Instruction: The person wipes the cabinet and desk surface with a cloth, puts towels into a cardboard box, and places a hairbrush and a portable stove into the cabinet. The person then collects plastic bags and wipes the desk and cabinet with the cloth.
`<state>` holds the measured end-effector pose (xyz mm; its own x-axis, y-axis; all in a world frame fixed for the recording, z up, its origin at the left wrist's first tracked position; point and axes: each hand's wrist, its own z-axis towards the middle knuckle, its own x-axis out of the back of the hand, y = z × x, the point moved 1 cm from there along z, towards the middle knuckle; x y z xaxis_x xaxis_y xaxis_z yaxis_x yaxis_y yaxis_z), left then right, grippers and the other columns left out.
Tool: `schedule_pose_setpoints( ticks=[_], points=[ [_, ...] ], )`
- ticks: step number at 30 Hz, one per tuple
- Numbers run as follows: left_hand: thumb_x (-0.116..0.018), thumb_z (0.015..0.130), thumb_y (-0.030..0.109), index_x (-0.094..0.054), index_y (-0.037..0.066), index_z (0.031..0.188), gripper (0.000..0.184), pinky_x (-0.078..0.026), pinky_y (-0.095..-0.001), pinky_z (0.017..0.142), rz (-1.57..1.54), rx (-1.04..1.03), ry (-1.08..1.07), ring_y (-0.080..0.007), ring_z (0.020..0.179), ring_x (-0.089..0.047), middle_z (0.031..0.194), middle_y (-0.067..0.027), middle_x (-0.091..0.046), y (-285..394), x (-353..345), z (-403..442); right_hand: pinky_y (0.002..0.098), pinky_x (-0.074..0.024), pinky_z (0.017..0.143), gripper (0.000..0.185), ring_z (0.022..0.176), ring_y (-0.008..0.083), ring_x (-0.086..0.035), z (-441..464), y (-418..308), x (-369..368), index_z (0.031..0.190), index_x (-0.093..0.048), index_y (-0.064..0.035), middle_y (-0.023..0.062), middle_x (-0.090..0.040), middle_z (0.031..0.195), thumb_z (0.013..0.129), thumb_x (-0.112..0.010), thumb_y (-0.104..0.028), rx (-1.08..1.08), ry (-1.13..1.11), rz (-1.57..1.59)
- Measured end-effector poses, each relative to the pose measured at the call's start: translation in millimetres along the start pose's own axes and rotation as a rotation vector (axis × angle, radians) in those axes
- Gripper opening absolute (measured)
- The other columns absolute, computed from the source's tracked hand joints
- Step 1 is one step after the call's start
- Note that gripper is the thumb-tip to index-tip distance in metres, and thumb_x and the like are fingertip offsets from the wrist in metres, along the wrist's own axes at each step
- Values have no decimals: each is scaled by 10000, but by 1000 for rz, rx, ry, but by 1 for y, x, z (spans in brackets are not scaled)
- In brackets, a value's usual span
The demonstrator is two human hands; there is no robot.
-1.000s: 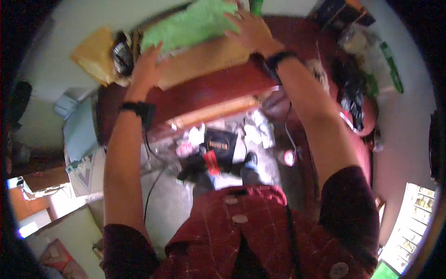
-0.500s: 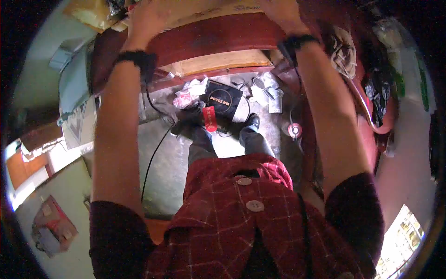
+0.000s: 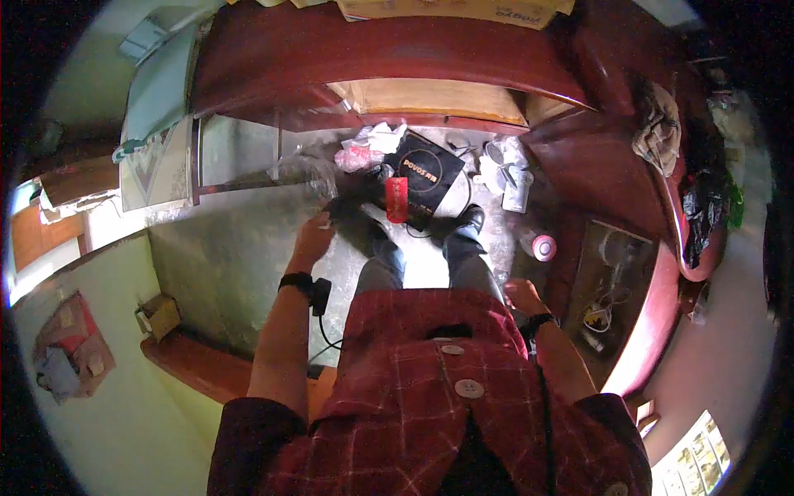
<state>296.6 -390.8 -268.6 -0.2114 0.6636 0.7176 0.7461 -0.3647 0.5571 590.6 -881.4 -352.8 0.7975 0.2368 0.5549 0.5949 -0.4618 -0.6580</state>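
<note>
My left hand [image 3: 313, 240] hangs low over the grey floor, left of my legs. Its fingers are curled, with a small pale spot at the tips that I cannot make out. My right hand [image 3: 523, 295] is down beside my right thigh, fingers loosely bent and apart, and I see nothing in it. A black box [image 3: 423, 172] marked POVOS lies on the floor ahead of my feet, with a red packet [image 3: 397, 200] at its near edge. Clear plastic wrap [image 3: 314, 172] lies ahead of my left hand.
A dark red cabinet [image 3: 389, 54] stands in front, a cardboard box [image 3: 463, 10] on top. White and pink plastic bags [image 3: 372, 147] and a white carton [image 3: 518, 192] lie on the floor. A pink-rimmed roll [image 3: 543, 247] sits right. A cloth [image 3: 657, 128] hangs on the red furniture.
Both hands have left the cardboard box on top of the cabinet and dropped to my sides. The view has shifted, showing more floor at left and the low compartment at right.
</note>
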Motion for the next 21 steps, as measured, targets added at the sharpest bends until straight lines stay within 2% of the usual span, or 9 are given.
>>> schedule_pose_setpoints(
  ticks=[1, 4, 6, 9, 12, 15, 16, 19, 21],
  points=[
    [-639, 781, 187, -554, -4, 1182, 452, -468, -401, 887, -6, 2, -2, -328, 1019, -591, 1112, -195, -608, -17, -7, 0, 286, -443, 434, 188, 497, 137, -547, -1, 14, -27, 676, -581, -62, 24, -565, 625, 845, -531, -129, -242, 57, 458],
    [-649, 781, 204, -598, 9, 1128, 402, -486, -381, 860, 97, -187, -74, -302, 960, -623, 1051, -181, -640, -62, -22, 6, 313, -476, 505, 128, 571, 166, -585, 27, 8, -47, 748, -618, -58, 33, -605, 680, 811, -536, -132, -298, 18, 221],
    [-640, 787, 212, -609, 20, 1108, 375, -488, -380, 856, 84, -154, -145, -314, 977, -615, 1058, -186, -635, -84, -31, 7, 298, -500, 544, 152, 650, 150, -633, 53, -47, -26, 888, -661, -37, 66, -663, 790, 820, -557, -125, -724, 205, 692],
    [-612, 799, 222, -610, 24, 1098, 359, -491, -385, 842, 630, -557, -333, -342, 986, -604, 1042, -190, -635, -97, -30, 16, 260, -490, 533, 239, 660, 119, -615, 94, -104, -20, 1054, -620, -3, 74, -649, 803, 865, -557, -135, -584, 278, 959],
    [-591, 803, 222, -617, 17, 1077, 344, -496, -392, 823, 183, -138, -212, -354, 966, -604, 1019, -185, -641, -116, -41, 14, 250, -501, 562, 296, 659, 128, -610, 125, -132, -33, 1148, -576, -19, 64, -647, 816, 896, -543, -170, -487, 144, 892],
    [-594, 795, 228, -621, 18, 1067, 345, -495, -399, 824, 308, -229, -264, -346, 963, -610, 1020, -178, -645, -138, -63, 28, 263, -496, 542, 269, 603, 124, -602, 147, -132, -54, 1068, -601, -19, 54, -640, 749, 914, -526, -227, -394, -48, 698],
    [-594, 793, 230, -622, 18, 1064, 345, -494, -401, 825, 349, -257, -272, -344, 962, -612, 1020, -176, -646, -141, -72, 35, 273, -498, 547, 241, 632, 137, -615, 154, -106, -90, 996, -618, -29, 57, -649, 758, 888, -552, -234, -599, -34, 1091],
    [-612, 753, 213, -615, -3, 1058, 374, -487, -426, 834, 35, -151, -161, -367, 929, -614, 995, -194, -648, -157, -118, 58, 334, -518, 625, 209, 721, 217, -637, 177, -47, -132, 920, -637, -52, 95, -658, 786, 833, -579, -233, 160, 256, 408],
    [-615, 749, 193, -609, 4, 1076, 378, -478, -429, 853, -45, -72, -151, -368, 957, -603, 1001, -199, -642, -154, -145, 92, 363, -514, 670, 225, 774, 258, -636, 193, -32, -121, 963, -634, -46, 129, -656, 834, 829, -568, -215, 152, 253, 142]
  ],
)
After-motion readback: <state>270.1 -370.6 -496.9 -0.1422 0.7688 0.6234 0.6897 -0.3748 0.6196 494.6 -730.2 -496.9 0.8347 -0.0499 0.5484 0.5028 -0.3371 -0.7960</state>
